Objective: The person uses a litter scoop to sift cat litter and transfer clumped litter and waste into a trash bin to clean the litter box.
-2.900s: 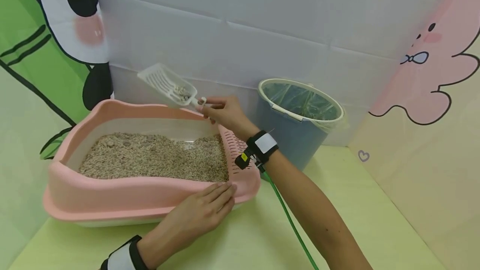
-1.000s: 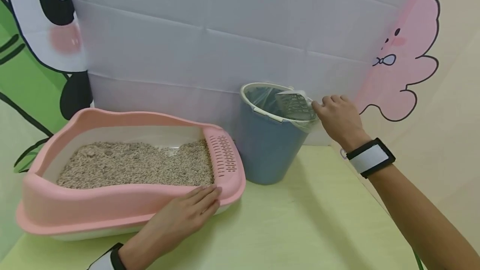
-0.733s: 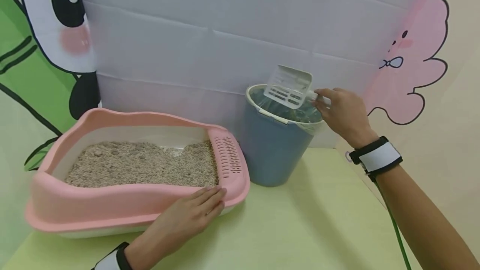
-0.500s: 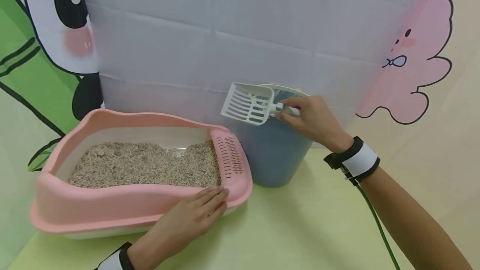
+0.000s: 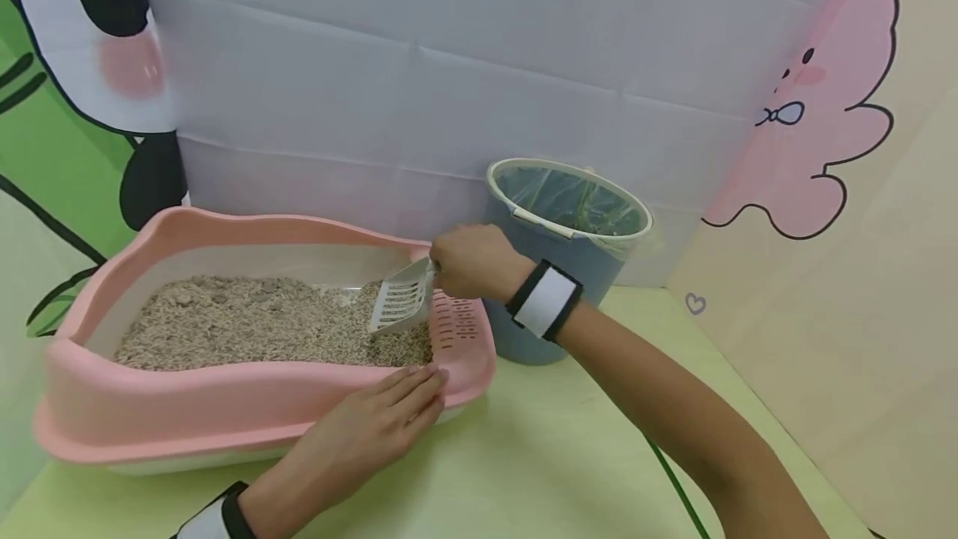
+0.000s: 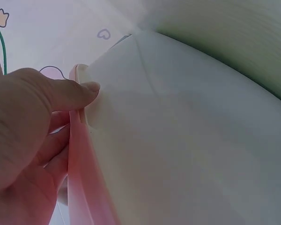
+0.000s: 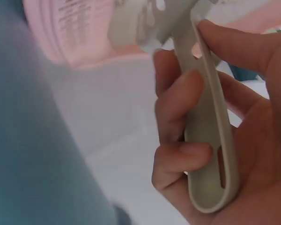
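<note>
A white slotted litter scoop (image 5: 404, 298) hangs tilted over the right end of the litter in the head view, its blade low near the grains. My right hand (image 5: 479, 260) grips its handle (image 7: 208, 140), the fingers curled round it in the right wrist view. The pink litter box (image 5: 224, 406) holds beige litter (image 5: 247, 323), with a bare patch towards the back. At its front right corner my left hand (image 5: 374, 418) holds the rim, fingers on top; the left wrist view shows the thumb (image 6: 77, 93) against the pale underside.
A blue bucket (image 5: 539, 339) with a white rim and a clear liner stands right behind the box's right end. The box stands on a pale green table (image 5: 569, 439). A grey-white cloth (image 5: 389, 98) hangs behind.
The scoop tipped over inside the bucket, came back out looking free of litter, and moved left and down over the box with my right hand. My left hand stayed on the rim.
</note>
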The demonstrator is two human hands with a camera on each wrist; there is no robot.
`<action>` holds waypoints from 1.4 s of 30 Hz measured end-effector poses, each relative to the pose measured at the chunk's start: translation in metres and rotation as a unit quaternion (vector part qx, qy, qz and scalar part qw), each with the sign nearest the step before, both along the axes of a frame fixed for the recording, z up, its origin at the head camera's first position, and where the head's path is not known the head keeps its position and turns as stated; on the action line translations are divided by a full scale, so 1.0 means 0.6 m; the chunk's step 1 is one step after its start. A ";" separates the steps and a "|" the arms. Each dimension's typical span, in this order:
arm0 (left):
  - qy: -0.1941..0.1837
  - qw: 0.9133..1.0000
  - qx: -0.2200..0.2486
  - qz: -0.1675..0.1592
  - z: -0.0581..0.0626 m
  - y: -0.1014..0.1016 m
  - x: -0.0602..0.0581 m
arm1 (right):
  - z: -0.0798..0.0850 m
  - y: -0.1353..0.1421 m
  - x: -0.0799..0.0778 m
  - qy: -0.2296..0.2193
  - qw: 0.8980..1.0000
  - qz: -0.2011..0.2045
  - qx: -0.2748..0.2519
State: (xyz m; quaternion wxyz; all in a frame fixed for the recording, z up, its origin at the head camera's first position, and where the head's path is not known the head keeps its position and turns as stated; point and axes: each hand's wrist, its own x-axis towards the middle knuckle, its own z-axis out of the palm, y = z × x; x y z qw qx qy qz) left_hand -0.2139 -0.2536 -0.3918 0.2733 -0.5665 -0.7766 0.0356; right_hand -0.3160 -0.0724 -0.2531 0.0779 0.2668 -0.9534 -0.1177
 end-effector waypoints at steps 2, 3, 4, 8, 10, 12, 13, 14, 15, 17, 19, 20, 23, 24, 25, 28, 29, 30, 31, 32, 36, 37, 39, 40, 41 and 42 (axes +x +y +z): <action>0.001 1.000 0.000 0.003 0.001 0.001 0.001 | -0.020 -0.016 -0.020 -0.017 1.000 0.001 0.011; 0.004 1.000 0.002 0.001 0.001 0.002 0.001 | -0.032 -0.022 -0.030 -0.033 0.999 0.000 0.013; 0.009 1.000 0.004 0.000 0.001 0.004 0.000 | -0.044 -0.025 -0.040 -0.051 0.999 0.003 0.010; 0.021 1.000 0.003 -0.006 0.000 0.013 0.001 | -0.089 -0.036 -0.071 -0.103 0.994 0.014 -0.017; 0.020 1.000 -0.002 -0.004 -0.001 0.015 0.005 | -0.106 -0.042 -0.081 -0.117 0.992 0.030 -0.029; 0.021 1.000 -0.008 -0.004 -0.003 0.014 0.009 | -0.118 -0.050 -0.089 -0.124 0.990 0.050 -0.046; 0.021 1.000 -0.010 -0.003 -0.003 0.013 0.010 | -0.121 -0.055 -0.093 -0.130 0.988 0.060 -0.052; 0.021 1.000 -0.011 -0.001 -0.004 0.012 0.012 | -0.123 -0.061 -0.096 -0.137 0.986 0.067 -0.062; 0.025 1.000 -0.011 0.001 -0.003 0.011 0.012 | -0.124 -0.066 -0.100 -0.145 0.984 0.073 -0.073; 0.030 0.999 -0.009 0.007 -0.002 0.011 0.013 | -0.126 -0.077 -0.109 -0.158 0.980 0.078 -0.095; 0.030 0.999 -0.005 0.010 -0.001 0.013 0.013 | -0.128 -0.087 -0.118 -0.167 0.977 0.072 -0.110; 0.030 1.000 -0.004 0.008 -0.001 0.017 0.013 | -0.131 -0.088 -0.122 -0.168 0.977 0.067 -0.115; 0.027 1.000 -0.001 -0.004 -0.001 0.028 0.014 | -0.142 -0.092 -0.133 -0.154 0.979 0.059 -0.116; 0.027 1.000 0.002 -0.011 -0.002 0.032 0.015 | -0.146 -0.094 -0.134 -0.147 0.981 0.055 -0.112; 0.030 0.999 0.003 -0.016 -0.002 0.035 0.016 | -0.150 -0.096 -0.134 -0.138 0.983 0.049 -0.109; 0.048 0.998 0.015 -0.032 -0.002 0.046 0.019 | -0.157 -0.105 -0.132 -0.119 0.987 0.028 -0.106; 0.056 0.998 0.021 -0.037 -0.001 0.049 0.020 | -0.157 -0.108 -0.130 -0.118 0.987 0.024 -0.110; 0.066 0.997 0.026 -0.040 0.001 0.052 0.021 | -0.155 -0.112 -0.129 -0.122 0.986 0.020 -0.117; 0.075 0.996 0.031 -0.042 0.002 0.055 0.021 | -0.153 -0.115 -0.129 -0.125 0.985 0.017 -0.121; 0.082 0.995 0.037 -0.044 0.004 0.058 0.022 | -0.150 -0.118 -0.129 -0.133 0.983 0.017 -0.128; 0.089 0.994 0.045 -0.044 0.011 0.060 0.026 | -0.126 -0.130 -0.130 -0.159 0.978 0.025 -0.132; 0.088 0.994 0.043 -0.043 0.013 0.060 0.027 | -0.120 -0.131 -0.131 -0.155 0.980 0.020 -0.120; 0.079 0.995 0.038 -0.043 0.014 0.059 0.029 | -0.105 -0.131 -0.129 -0.147 0.985 0.002 -0.095; 0.075 0.996 0.035 -0.041 0.014 0.056 0.031 | -0.098 -0.133 -0.129 -0.144 0.986 -0.005 -0.079; 0.072 0.996 0.033 -0.039 0.014 0.054 0.032 | -0.094 -0.134 -0.128 -0.140 0.988 -0.010 -0.069; 0.069 0.996 0.032 -0.038 0.014 0.051 0.033 | -0.091 -0.135 -0.127 -0.137 0.989 -0.016 -0.059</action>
